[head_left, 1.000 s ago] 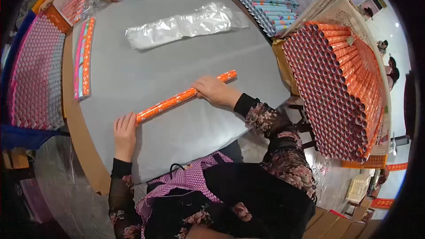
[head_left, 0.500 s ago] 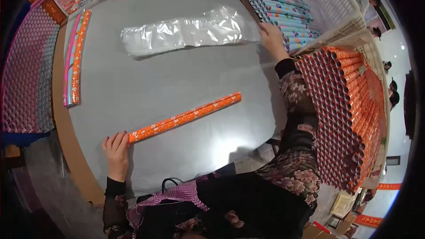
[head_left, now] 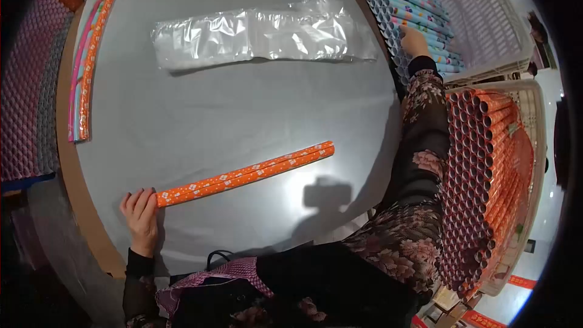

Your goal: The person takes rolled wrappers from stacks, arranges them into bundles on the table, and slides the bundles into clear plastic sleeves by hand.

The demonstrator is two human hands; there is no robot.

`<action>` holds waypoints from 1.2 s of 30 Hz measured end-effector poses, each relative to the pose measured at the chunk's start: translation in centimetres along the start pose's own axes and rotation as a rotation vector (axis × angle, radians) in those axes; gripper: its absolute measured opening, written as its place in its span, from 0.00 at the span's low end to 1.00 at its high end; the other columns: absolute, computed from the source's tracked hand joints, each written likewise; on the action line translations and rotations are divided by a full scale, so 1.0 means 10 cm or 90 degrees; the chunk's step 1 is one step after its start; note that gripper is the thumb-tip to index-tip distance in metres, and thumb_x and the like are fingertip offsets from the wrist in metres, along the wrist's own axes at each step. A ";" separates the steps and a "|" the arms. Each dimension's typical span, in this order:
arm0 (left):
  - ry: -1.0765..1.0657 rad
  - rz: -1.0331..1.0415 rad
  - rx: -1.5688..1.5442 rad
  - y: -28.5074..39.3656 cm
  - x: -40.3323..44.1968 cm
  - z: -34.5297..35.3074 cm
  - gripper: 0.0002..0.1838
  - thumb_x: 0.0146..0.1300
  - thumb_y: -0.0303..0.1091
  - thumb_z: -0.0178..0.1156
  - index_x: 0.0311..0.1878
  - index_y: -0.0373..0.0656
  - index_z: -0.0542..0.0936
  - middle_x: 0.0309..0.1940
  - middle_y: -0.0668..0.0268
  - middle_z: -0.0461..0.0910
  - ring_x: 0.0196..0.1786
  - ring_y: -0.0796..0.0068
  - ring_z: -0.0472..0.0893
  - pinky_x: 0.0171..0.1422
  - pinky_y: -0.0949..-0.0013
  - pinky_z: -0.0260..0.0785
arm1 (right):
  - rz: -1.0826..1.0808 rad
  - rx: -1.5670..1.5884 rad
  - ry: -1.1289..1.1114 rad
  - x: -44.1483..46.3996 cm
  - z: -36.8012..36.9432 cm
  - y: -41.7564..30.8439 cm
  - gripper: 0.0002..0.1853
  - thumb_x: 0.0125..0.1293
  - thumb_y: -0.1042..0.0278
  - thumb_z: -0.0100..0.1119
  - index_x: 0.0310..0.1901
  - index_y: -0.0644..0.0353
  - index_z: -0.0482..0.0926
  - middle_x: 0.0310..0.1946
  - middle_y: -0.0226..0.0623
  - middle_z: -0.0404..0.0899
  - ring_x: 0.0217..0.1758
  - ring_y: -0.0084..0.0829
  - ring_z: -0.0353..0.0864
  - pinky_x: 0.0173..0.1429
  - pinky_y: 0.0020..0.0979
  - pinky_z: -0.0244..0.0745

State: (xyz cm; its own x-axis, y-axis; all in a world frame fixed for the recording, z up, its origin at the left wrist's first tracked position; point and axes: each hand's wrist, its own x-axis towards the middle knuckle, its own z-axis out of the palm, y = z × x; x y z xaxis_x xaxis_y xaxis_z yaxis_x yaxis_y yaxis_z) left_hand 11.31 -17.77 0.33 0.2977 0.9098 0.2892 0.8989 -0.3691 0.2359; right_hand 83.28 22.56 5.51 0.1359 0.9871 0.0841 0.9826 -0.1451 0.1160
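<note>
Two orange patterned rolls (head_left: pixel 246 174) lie side by side on the grey table (head_left: pixel 243 106). My left hand (head_left: pixel 141 215) rests at their left end, its fingers together against the roll ends. At the upper right, my right hand (head_left: pixel 414 42) is at the open ends of the stacked light-blue rolls (head_left: pixel 419 9); its fingertips are partly hidden, so its grip cannot be made out. Clear plastic sleeves (head_left: pixel 261 35) lie flat in the upper middle of the table.
A wrapped set of pink, blue and orange rolls (head_left: pixel 91 67) lies along the table's left edge. Orange rolls (head_left: pixel 480 188) fill a crate at the right. Pink and grey rolls (head_left: pixel 30 85) are stacked at the far left. A white crate (head_left: pixel 486 18) stands at the upper right.
My right hand has left the orange rolls and moved up and right to the light-blue stack. My left hand stays at the left end of the orange rolls. The view has shifted right.
</note>
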 end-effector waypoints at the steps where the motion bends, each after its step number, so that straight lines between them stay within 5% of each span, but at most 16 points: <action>1: 0.004 0.000 0.002 0.02 0.02 -0.02 0.15 0.63 0.24 0.60 0.54 0.40 0.81 0.57 0.61 0.81 0.61 0.56 0.76 0.71 0.46 0.58 | -0.004 -0.002 -0.006 0.00 -0.01 -0.02 0.30 0.61 0.78 0.51 0.67 0.51 0.74 0.56 0.46 0.82 0.59 0.49 0.80 0.59 0.46 0.73; 8: 0.015 0.002 0.003 -0.02 0.00 0.02 0.15 0.63 0.25 0.62 0.54 0.43 0.82 0.57 0.62 0.81 0.61 0.57 0.77 0.71 0.47 0.58 | -0.072 -0.001 0.007 0.13 -0.03 0.12 0.28 0.58 0.78 0.54 0.63 0.58 0.78 0.55 0.49 0.82 0.51 0.50 0.84 0.52 0.46 0.76; 10: -0.003 -0.001 -0.006 0.00 0.00 -0.01 0.13 0.66 0.26 0.60 0.53 0.38 0.81 0.57 0.59 0.81 0.62 0.55 0.76 0.72 0.45 0.57 | 0.036 0.111 -0.098 0.16 -0.09 0.08 0.28 0.58 0.79 0.54 0.64 0.59 0.77 0.56 0.50 0.81 0.53 0.49 0.83 0.54 0.44 0.75; 14: 0.017 0.018 0.007 -0.05 -0.02 0.03 0.13 0.67 0.26 0.59 0.53 0.38 0.81 0.57 0.59 0.81 0.62 0.55 0.77 0.72 0.44 0.58 | 0.003 0.062 -0.145 0.19 -0.22 0.00 0.31 0.57 0.81 0.47 0.63 0.51 0.79 0.58 0.50 0.80 0.62 0.50 0.78 0.65 0.43 0.72; 21: 0.007 0.011 -0.011 -0.03 -0.01 0.00 0.13 0.67 0.26 0.58 0.54 0.37 0.81 0.57 0.58 0.81 0.62 0.54 0.77 0.72 0.44 0.57 | -0.045 -0.024 -0.227 0.27 -0.36 0.04 0.28 0.60 0.84 0.48 0.61 0.53 0.80 0.59 0.47 0.81 0.64 0.44 0.79 0.65 0.37 0.71; 28: 0.007 0.010 -0.008 -0.02 0.00 0.00 0.14 0.66 0.26 0.59 0.54 0.39 0.81 0.57 0.58 0.81 0.62 0.54 0.76 0.72 0.45 0.58 | -0.133 0.002 -0.160 0.26 -0.34 0.17 0.20 0.56 0.77 0.59 0.52 0.61 0.83 0.44 0.46 0.87 0.49 0.42 0.85 0.53 0.37 0.77; 36: 0.017 0.001 -0.008 -0.01 0.01 0.01 0.17 0.65 0.28 0.62 0.57 0.45 0.80 0.57 0.63 0.81 0.61 0.56 0.77 0.71 0.45 0.58 | -0.176 0.073 -0.092 0.09 -0.38 -0.06 0.21 0.53 0.71 0.69 0.52 0.56 0.83 0.47 0.43 0.85 0.54 0.41 0.83 0.55 0.36 0.76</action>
State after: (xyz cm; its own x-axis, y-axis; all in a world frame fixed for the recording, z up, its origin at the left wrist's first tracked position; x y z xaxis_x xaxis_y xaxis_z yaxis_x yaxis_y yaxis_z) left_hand 11.26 -17.64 0.20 0.2901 0.9040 0.3140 0.8945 -0.3728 0.2468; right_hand 82.34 23.27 9.28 -0.1297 0.9885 -0.0776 0.9915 0.1302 0.0011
